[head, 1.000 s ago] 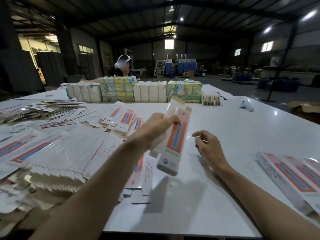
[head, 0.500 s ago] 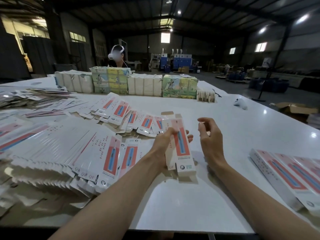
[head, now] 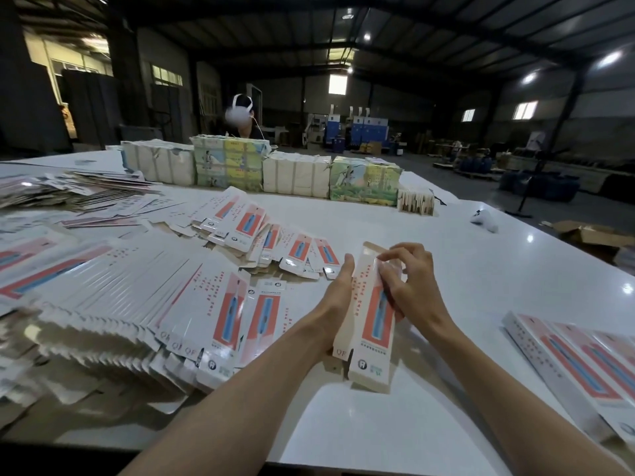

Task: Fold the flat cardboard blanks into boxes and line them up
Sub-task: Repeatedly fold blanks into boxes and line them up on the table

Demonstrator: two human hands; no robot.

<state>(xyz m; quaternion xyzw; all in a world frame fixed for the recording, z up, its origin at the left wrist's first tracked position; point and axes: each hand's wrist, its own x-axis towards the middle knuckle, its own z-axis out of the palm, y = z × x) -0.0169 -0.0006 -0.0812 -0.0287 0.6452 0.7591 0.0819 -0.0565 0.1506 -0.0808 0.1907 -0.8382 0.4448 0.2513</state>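
Note:
A long white cardboard blank with a red and blue panel (head: 372, 324) is held partly opened into a sleeve above the white table (head: 464, 286). My left hand (head: 335, 300) grips its left edge, thumb up along the side. My right hand (head: 410, 286) holds its right side, fingers curled over the upper part. A fanned spread of flat blanks (head: 137, 304) covers the table's left half. Several folded boxes (head: 577, 365) lie side by side at the right edge.
Wrapped bundles and printed green and yellow packs (head: 295, 175) stand in a row at the table's far side, with a person in a headset (head: 240, 115) behind them. A small white object (head: 484, 219) lies far right. Cardboard scraps (head: 591, 233) sit beyond the table edge.
My left hand has brought the blank down from mid-air toward the table. My right hand has closed in and taken hold of its right side; the blank now opens into a sleeve.

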